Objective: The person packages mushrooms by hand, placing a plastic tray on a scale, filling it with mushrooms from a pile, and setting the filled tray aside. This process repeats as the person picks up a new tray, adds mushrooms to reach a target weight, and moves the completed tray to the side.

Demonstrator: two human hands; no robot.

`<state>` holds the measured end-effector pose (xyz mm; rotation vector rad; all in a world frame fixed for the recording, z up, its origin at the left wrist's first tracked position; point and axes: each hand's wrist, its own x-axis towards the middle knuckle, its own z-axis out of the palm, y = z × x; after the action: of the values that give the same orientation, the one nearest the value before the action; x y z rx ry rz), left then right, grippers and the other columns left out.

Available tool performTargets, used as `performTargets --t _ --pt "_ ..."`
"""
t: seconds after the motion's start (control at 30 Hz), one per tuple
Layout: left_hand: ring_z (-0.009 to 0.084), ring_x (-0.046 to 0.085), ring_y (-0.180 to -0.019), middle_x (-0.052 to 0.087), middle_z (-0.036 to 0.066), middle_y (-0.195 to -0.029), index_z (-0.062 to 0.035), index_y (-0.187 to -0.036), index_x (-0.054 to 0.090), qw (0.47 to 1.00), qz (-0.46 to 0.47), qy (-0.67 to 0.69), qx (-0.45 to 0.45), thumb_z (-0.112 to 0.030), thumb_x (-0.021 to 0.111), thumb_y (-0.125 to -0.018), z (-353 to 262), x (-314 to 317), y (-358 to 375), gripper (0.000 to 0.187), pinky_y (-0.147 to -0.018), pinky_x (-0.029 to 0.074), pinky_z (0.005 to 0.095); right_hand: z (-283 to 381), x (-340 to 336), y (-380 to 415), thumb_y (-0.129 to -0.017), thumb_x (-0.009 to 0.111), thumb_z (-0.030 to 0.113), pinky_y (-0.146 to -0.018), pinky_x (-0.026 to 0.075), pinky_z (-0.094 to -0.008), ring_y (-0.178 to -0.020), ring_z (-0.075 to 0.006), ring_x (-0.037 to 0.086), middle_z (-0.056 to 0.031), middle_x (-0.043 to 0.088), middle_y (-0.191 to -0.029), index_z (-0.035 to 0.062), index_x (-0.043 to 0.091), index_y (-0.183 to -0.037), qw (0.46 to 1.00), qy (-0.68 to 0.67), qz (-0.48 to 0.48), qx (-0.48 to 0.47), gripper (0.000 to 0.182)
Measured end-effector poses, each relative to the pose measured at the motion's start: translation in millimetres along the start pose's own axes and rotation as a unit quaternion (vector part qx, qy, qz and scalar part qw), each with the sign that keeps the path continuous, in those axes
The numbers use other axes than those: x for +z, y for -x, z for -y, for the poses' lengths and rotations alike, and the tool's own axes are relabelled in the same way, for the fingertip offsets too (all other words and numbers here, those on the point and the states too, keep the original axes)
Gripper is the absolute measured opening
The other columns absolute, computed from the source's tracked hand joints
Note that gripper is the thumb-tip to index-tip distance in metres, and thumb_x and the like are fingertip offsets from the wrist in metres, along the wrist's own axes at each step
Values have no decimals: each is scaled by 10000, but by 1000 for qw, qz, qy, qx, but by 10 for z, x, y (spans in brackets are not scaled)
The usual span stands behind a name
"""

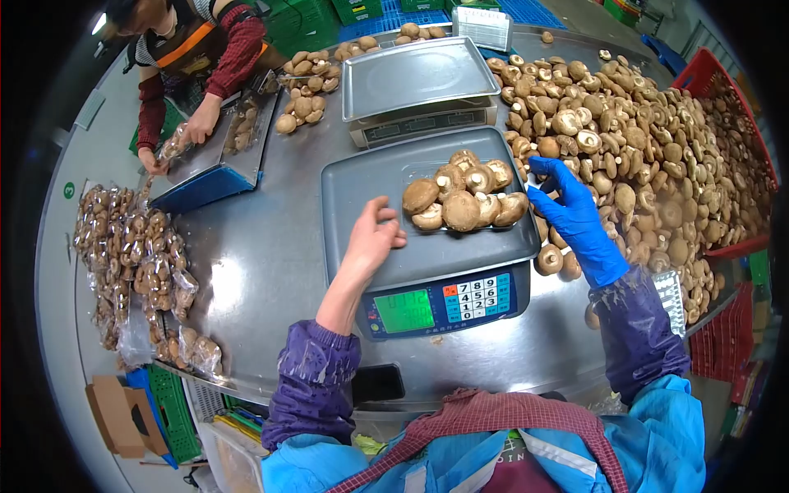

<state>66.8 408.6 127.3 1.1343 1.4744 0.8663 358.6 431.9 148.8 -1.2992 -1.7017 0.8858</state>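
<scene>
Mushrooms (461, 211) weigh truest if we keep our bare left hand (372, 240) and gloved right hand (578, 223), both half open and empty, off the near scale (349, 185).

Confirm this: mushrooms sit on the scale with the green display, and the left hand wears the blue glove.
Not the left hand, which is bare: the head view shows the blue glove on the right hand. The mushrooms do sit on that scale.

Two scales (517, 306), one co-worker (197, 53); nine mushrooms (460, 212), perhaps ten given overlap, on nearer tray (362, 185).
</scene>
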Motion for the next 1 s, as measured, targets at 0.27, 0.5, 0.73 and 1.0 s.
performTargets --t 0.27,0.5,0.73,1.0 --pt "199 595 -681 500 197 -958 72 -1178 290 998 36 36 -23 88 353 -784 -42 181 -190 399 -592 527 249 -194 252 -86 -811 594 351 -942 365 -344 -1142 -266 447 -215 452 -1224 12 322 -1292 993 -46 76 74 648" --pt "283 601 -791 443 253 -1085 15 -1248 155 957 35 284 -54 122 281 -780 51 -117 -148 496 -685 552 337 59 243 -62 -857 532 343 -787 444 -299 -1050 -224 489 -173 444 -1220 67 338 -1293 973 -164 95 129 552" --pt "300 597 -777 471 258 -1050 45 -1265 184 932 -49 359 -22 140 309 -767 -39 -946 -144 522 -689 550 313 238 90 -68 -895 469 298 -674 435 -230 -865 -110 490 -50 489 -1154 103 398 -1263 984 -132 63 99 423" --pt "404 531 -937 373 290 -1140 96 -1219 187 852 -296 412 131 185 259 -696 172 -2502 -579 535 -800 514 482 -382 -670 179 -892 482 248 -796 420 -256 -1001 -140 483 -50 488 -1172 65 414 -1251 990 -17 -25 137 409"
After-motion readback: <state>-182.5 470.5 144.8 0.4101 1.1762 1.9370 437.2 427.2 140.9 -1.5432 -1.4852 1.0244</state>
